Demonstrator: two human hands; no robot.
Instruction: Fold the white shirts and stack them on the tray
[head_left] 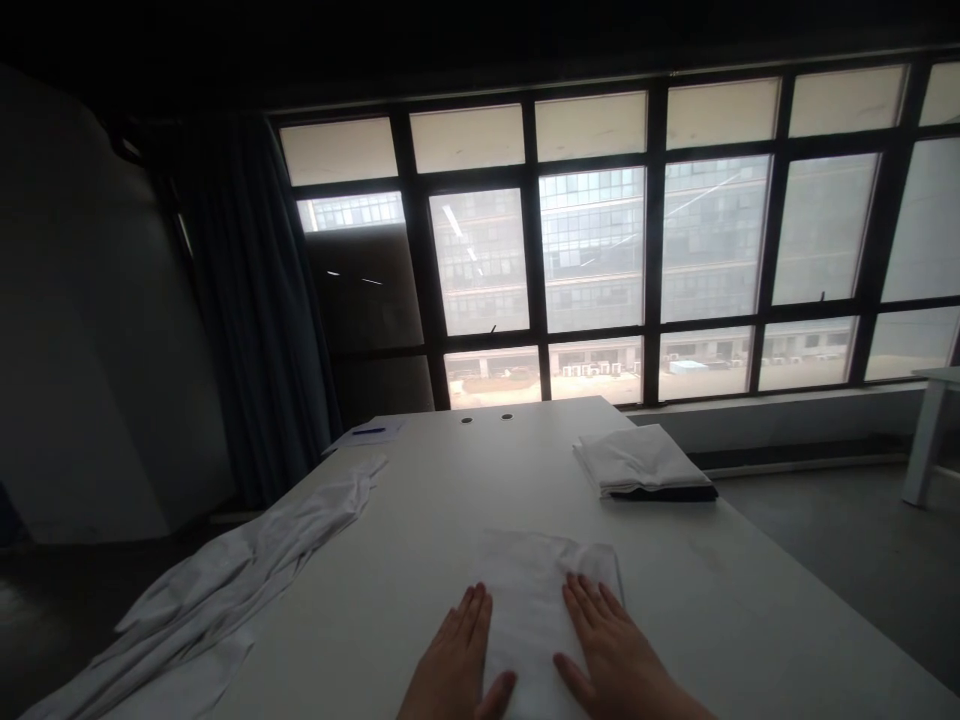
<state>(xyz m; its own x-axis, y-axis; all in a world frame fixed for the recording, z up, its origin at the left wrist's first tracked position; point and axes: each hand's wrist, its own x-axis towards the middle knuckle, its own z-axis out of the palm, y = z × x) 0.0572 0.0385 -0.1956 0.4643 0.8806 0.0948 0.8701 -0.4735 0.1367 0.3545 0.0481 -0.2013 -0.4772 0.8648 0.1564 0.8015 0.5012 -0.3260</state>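
Note:
A folded white cloth (536, 600) lies flat on the white table (442, 480), close to me. My left hand (457, 660) rests flat at the cloth's left edge, fingers stretched forward and thumb over the fabric. On the cloth's right side, my right hand (611, 645) presses down with its palm low and fingers extended. Neither hand grips anything. The cloth's near end runs out of the bottom of the view.
Folded white cloths (637, 458) with a dark layer beneath sit at the table's right edge. Crumpled white fabric (247, 560) drapes along the left edge. A pen (369, 431) lies on paper at the far left corner. Windows (592, 250) and a dark curtain (247, 300) stand beyond.

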